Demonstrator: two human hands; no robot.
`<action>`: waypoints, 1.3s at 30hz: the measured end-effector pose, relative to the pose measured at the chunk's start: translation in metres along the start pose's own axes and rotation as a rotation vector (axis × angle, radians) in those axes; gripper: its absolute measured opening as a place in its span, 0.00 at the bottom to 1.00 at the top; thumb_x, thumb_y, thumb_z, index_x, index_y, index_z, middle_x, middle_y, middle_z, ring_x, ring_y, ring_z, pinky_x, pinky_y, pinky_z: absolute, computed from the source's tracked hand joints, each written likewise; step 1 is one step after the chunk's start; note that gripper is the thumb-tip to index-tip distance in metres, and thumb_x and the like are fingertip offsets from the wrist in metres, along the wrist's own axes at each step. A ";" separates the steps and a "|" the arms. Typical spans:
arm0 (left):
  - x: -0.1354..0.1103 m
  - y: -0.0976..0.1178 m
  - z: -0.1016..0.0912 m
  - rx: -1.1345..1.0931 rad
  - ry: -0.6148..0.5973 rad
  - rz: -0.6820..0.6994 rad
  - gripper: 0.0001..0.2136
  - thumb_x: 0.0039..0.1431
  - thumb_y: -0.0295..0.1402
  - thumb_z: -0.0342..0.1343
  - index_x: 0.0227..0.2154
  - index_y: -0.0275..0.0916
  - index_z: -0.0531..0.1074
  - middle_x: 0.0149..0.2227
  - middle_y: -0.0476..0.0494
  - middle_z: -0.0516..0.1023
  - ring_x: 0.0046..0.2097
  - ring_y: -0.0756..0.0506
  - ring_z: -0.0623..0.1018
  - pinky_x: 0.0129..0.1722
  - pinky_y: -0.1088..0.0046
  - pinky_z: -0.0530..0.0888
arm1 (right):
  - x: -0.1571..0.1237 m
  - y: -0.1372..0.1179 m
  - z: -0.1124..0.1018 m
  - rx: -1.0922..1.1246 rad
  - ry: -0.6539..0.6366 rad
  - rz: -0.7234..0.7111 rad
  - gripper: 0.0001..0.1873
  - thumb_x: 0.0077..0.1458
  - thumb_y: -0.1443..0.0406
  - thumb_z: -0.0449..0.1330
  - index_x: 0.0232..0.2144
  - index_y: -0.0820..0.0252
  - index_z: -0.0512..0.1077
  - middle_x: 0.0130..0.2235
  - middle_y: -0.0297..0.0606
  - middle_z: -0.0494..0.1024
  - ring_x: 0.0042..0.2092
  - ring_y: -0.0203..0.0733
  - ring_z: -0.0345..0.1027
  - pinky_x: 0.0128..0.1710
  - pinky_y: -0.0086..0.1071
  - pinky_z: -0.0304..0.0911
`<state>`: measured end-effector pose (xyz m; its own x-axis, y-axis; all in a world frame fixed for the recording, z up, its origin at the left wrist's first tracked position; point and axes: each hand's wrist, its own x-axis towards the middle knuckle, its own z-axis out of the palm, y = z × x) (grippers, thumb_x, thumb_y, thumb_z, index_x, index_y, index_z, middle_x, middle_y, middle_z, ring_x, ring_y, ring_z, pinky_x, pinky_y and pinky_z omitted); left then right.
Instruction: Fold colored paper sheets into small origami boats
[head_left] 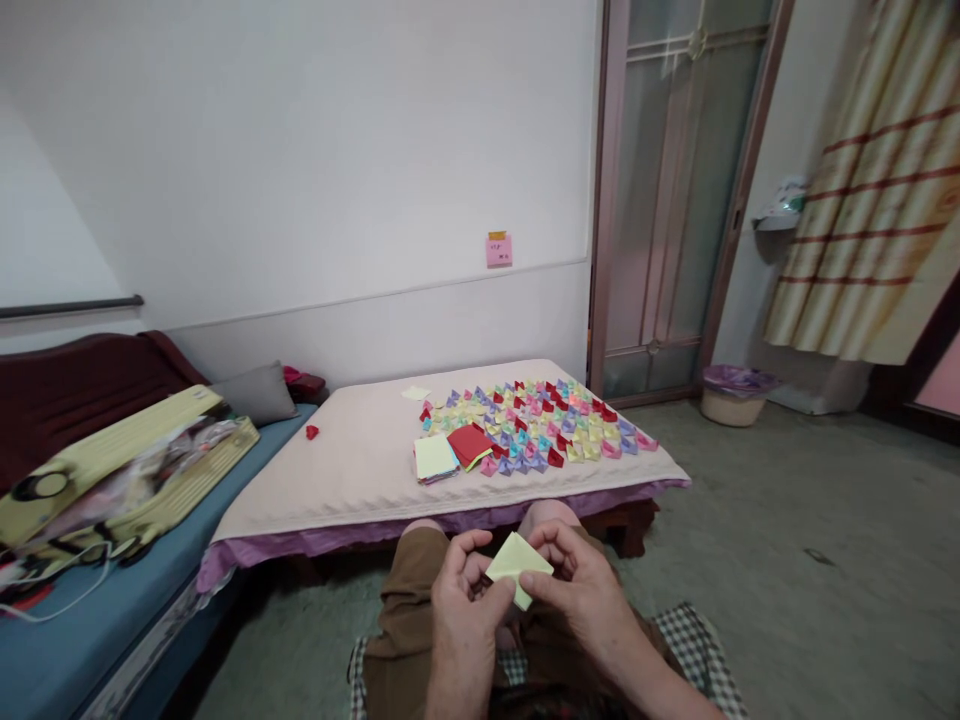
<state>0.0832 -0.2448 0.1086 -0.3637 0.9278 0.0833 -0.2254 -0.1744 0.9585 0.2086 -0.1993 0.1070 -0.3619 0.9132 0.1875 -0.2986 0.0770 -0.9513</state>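
A small pale yellow-green sheet of folded paper [519, 560], roughly diamond-shaped, is held above my lap between both hands. My left hand [469, 590] pinches its left side, thumb in front and fingers behind. On the right side, my right hand [574, 580] grips it the same way, with the thumb pressed on the front. Beyond my knees, a stack of yellow paper squares [435, 457] and a stack of red paper squares [471, 445] lie on the cloth-covered table [337, 460]. Many small folded paper pieces [536, 425] in several colours spread over its right half.
A single red folded piece [312, 432] lies on the table's left. Left of it stands a blue couch [187, 520] with an open yellow case [127, 460] and a grey pillow [259, 393]. A lined bin [735, 395] stands near the glass door [667, 200].
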 end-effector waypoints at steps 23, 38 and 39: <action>-0.001 -0.003 0.003 -0.133 -0.037 -0.055 0.28 0.43 0.25 0.60 0.48 0.37 0.58 0.29 0.45 0.79 0.30 0.47 0.76 0.31 0.74 0.70 | 0.002 0.001 -0.006 -0.034 0.094 0.094 0.15 0.40 0.63 0.68 0.29 0.60 0.67 0.21 0.30 0.75 0.22 0.36 0.66 0.24 0.28 0.59; -0.005 0.016 -0.003 -0.031 -0.108 0.009 0.22 0.44 0.24 0.61 0.45 0.36 0.66 0.24 0.53 0.73 0.26 0.51 0.72 0.28 0.78 0.68 | -0.005 -0.015 -0.012 -0.256 -0.007 -0.078 0.07 0.47 0.63 0.64 0.23 0.60 0.72 0.24 0.31 0.70 0.28 0.36 0.61 0.28 0.28 0.57; -0.005 0.015 -0.003 -0.045 -0.118 0.025 0.21 0.45 0.24 0.61 0.44 0.37 0.67 0.25 0.51 0.75 0.28 0.50 0.73 0.29 0.77 0.69 | -0.005 -0.015 -0.012 -0.267 -0.009 -0.080 0.07 0.47 0.63 0.63 0.22 0.60 0.73 0.24 0.31 0.70 0.28 0.36 0.61 0.28 0.28 0.57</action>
<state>0.0788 -0.2528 0.1214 -0.2618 0.9548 0.1411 -0.2588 -0.2103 0.9428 0.2258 -0.2003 0.1175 -0.3547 0.8963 0.2660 -0.0834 0.2531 -0.9638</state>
